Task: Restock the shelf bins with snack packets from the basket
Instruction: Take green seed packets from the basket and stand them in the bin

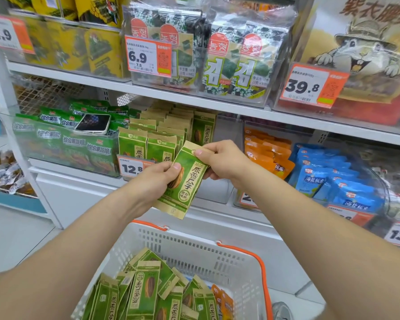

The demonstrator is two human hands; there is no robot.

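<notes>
I hold one green and tan sunflower-seed packet (187,181) tilted in front of the shelf. My left hand (156,179) pinches its left edge with the thumb on the front. My right hand (219,159) grips its top right corner. Just behind it is a clear shelf bin (134,168) with rows of the same packets (158,132) standing upright. Below my arms is the white basket (226,266) with orange handles, holding several more of these green packets (146,289) and a few orange ones (224,301).
A phone (93,124) lies on green snack bags (62,139) in the left bin. Orange packets (269,155) and blue packets (333,179) fill bins to the right. Seaweed packs (231,65) and price tags (148,57) line the shelf above.
</notes>
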